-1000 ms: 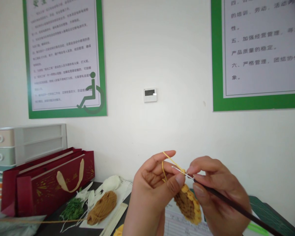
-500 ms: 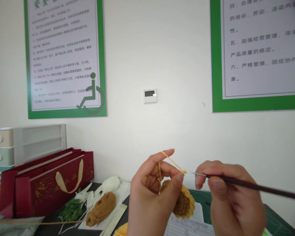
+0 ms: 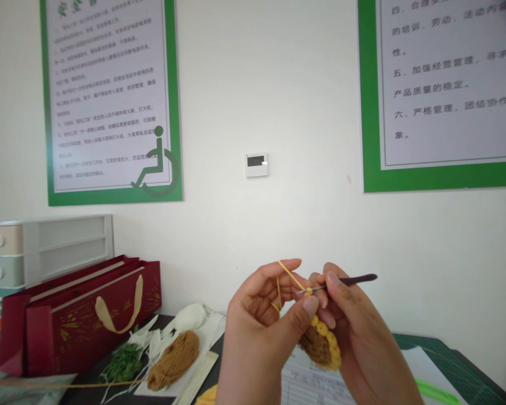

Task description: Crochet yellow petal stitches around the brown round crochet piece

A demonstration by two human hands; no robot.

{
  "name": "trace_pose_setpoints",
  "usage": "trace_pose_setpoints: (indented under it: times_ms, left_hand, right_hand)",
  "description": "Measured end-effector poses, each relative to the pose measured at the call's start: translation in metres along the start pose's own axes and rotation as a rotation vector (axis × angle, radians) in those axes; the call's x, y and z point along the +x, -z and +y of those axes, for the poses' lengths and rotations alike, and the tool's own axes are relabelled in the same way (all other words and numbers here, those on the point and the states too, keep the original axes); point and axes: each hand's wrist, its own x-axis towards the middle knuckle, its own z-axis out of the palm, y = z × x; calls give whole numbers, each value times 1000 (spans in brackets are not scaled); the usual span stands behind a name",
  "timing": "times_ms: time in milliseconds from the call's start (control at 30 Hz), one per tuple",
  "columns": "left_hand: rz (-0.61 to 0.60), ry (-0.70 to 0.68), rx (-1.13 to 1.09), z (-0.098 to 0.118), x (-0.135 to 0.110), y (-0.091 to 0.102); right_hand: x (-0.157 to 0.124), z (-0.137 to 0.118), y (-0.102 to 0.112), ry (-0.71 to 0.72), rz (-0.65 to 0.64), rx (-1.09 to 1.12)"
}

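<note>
Left hand [image 3: 266, 318] clamped on crochet piece [image 3: 324, 344]; right hand [image 3: 354, 318] gripping hook [image 3: 358, 279] above it; poster [image 3: 447, 126], upper right of it, reads "产品质量的稳定"

1. You have two hands in view: one left hand [image 3: 259, 326] and one right hand [image 3: 360, 332].
2. Among your tools, count one crochet hook [image 3: 354, 279].
3. You have one crocheted piece [image 3: 321, 349].
4. Of yarn, you can count one brown ball [image 3: 175, 360] and one green bundle [image 3: 121, 363].
5. You see four drawers [image 3: 8, 271] in one cabinet [image 3: 73, 230].
6. You can count two green-framed posters [image 3: 105, 107] and one white wall panel [image 3: 256, 170].
7. You see one cream bag handle [image 3: 138, 298].
</note>
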Motion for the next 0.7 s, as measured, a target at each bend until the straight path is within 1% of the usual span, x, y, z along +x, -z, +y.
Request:
trace_pose_setpoints:
  times_ms: [100,167,233,300,367,400,467,500,533,567,600,633,700]
  left_hand:
    - [15,-3,-65,0,-1,-3]
    - [41,-3,-88,-1,-1,-4]
    - [65,-1,-79,-1,-1,-3]
    - [77,2,-53,-1,-2,-1]
    - [105,4,-29,-1,-2,0]
    - [118,1,-15,-1,-2,0]
    - [127,2,13,0,-3,-1]
    - [118,14,15,1,-4,-2]
    - [100,38,3,2,-5,-2]
    - [74,76,-20,3,-6,-2]
    - [40,133,-56,5,-6,-2]
    - [-1,205,-99,7,-6,-1]
    - [-100,356,-182,11,-5,3]
  right_hand:
    - [-2,2,-3,2,7,-8]
    - [-2,4,-4,38,-6,-39]
    - [-2,6,-4,94,-9,-75]
    - [1,8,-2,194,-6,-154]
    - [3,6,4,406,-15,-320]
    - [4,3,7,554,-34,-455]
    - [4,-4,13,906,-90,-811]
    - [3,-7,15,1097,-140,-1003]
    - [1,-10,17,1269,-160,-1177]
    - [-2,-11,18,1400,-132,-1285]
    - [-4,-12,18,1481,-86,-1330]
    - [-7,-10,17,1477,-23,-1305]
    - [-8,-5,15,1369,24,-1120]
